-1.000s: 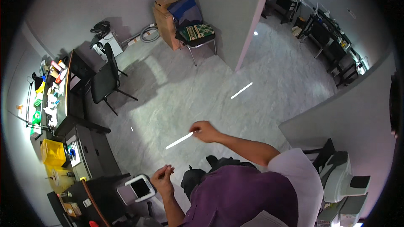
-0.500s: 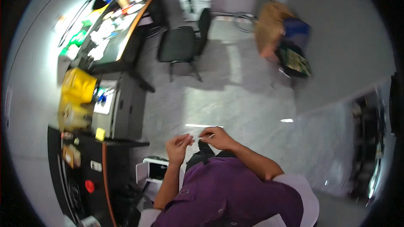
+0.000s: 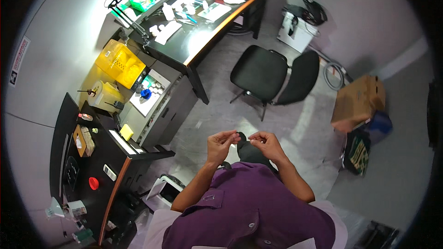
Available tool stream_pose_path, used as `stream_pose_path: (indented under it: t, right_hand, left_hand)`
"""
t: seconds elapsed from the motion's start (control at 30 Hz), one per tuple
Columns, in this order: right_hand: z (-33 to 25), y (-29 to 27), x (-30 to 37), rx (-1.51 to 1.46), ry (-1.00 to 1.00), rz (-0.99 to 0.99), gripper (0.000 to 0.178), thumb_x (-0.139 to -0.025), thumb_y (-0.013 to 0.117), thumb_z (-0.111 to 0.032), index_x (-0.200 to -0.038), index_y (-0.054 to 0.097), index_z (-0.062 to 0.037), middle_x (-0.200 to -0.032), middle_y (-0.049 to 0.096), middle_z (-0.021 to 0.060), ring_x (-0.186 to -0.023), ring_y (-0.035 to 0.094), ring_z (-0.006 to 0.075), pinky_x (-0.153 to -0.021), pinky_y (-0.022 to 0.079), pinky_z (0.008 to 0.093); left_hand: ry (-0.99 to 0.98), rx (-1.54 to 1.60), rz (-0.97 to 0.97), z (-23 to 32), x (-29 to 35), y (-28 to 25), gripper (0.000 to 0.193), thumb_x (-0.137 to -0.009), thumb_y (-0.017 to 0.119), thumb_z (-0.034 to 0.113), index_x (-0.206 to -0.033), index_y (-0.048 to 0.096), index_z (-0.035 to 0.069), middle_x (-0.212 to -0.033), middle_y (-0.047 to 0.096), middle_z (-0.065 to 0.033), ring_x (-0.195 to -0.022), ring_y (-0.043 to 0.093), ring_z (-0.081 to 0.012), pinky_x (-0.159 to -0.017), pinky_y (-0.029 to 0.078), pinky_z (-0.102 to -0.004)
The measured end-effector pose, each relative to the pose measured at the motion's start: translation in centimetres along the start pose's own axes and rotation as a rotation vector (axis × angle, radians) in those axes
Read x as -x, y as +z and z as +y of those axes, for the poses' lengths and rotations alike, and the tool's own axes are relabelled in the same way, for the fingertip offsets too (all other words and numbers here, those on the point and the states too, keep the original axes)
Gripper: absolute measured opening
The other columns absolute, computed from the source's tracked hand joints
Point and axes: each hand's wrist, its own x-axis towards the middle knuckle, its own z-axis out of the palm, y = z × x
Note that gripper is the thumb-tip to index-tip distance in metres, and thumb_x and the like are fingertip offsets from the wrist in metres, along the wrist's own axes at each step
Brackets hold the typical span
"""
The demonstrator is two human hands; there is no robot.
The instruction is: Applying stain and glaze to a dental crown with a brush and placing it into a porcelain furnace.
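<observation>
In front of my purple top, both hands are raised with the fingertips facing each other, a small gap between them. My left hand (image 3: 221, 147) is pinched, thumb against forefinger. My right hand (image 3: 269, 146) is pinched in the same way, its other fingers curled. Whatever the fingertips hold, if anything, is too small to make out. Below and beyond the hands are my dark trousers and one dark shoe (image 3: 241, 137). Neither hand touches any furniture.
A black desk (image 3: 177, 46) with a lamp and small items stands ahead left. Nearer are a grey drawer cabinet (image 3: 173, 106), a yellow container (image 3: 121, 63) and a black table (image 3: 99, 193). A black chair (image 3: 259, 71) stands ahead, a cardboard box (image 3: 357, 101) at right.
My view has swung left, so the desk, chair and box now appear farther right. Both hands stay pinched close together in front of me.
</observation>
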Motion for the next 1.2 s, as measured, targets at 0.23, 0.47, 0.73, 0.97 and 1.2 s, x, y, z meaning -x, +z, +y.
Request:
stream_pose_path:
  t: [0.23, 0.47, 0.73, 0.97, 1.2]
  right_hand:
    - [-10.1, -1.0, -20.1, 0.2, -0.234, -0.324, 0.019, -0.088, 0.067, -0.012, -0.102, 0.072, -0.0001, -0.084, 0.07, 0.0049, -0.077, 0.062, 0.0095, -0.072, 0.051, 0.0272]
    - [-16.0, 3.7, -34.2, 0.072, -0.214, -0.545, 0.017, -0.089, 0.067, -0.011, -0.101, 0.07, 0.0013, -0.085, 0.069, 0.0038, -0.077, 0.061, 0.0083, -0.07, 0.051, 0.0255]
    - [-19.6, 7.4, -45.8, -0.112, -0.153, -0.396, 0.017, -0.092, 0.065, -0.003, -0.108, 0.067, 0.0032, -0.098, 0.072, 0.0096, -0.092, 0.066, 0.0123, -0.082, 0.053, 0.0273]
    - [-24.2, 9.3, -52.1, 0.012, -0.23, -0.228, 0.014, -0.09, 0.069, -0.008, -0.1, 0.071, 0.0019, -0.084, 0.072, 0.007, -0.079, 0.066, 0.009, -0.071, 0.053, 0.0243]
    - [-27.8, 11.0, -57.7, -0.028, -0.309, -0.369, 0.015, -0.091, 0.069, -0.006, -0.103, 0.072, 0.0013, -0.091, 0.073, 0.008, -0.082, 0.066, 0.0091, -0.071, 0.052, 0.0227]
  left_hand:
    - [0.096, 0.064, 0.291, 5.7, -12.5, -3.3, 0.013, -0.086, 0.074, -0.001, -0.098, 0.071, -0.006, -0.093, 0.074, -0.0155, -0.085, 0.072, -0.0174, -0.074, 0.058, -0.0281]
    - [0.156, -0.002, 0.399, 10.4, -25.3, -8.3, 0.022, -0.096, 0.066, 0.013, -0.11, 0.069, -0.005, -0.09, 0.074, -0.0119, -0.079, 0.071, -0.0153, -0.073, 0.057, -0.0259]
    - [0.159, -0.126, 0.209, 14.4, -39.1, -15.3, 0.019, -0.099, 0.06, 0.008, -0.112, 0.066, -0.004, -0.094, 0.073, -0.0108, -0.085, 0.069, -0.014, -0.078, 0.056, -0.0265]
    - [0.269, -0.111, 0.26, 19.1, -45.5, -17.7, 0.006, -0.094, 0.063, -0.001, -0.1, 0.062, -0.002, -0.095, 0.072, -0.0107, -0.09, 0.069, -0.0134, -0.084, 0.056, -0.0269]
    - [0.303, -0.018, 0.43, 19.2, -48.9, -18.3, 0.008, -0.094, 0.065, 0.001, -0.101, 0.06, -0.001, -0.105, 0.072, -0.0159, -0.099, 0.068, -0.0155, -0.09, 0.053, -0.0268]
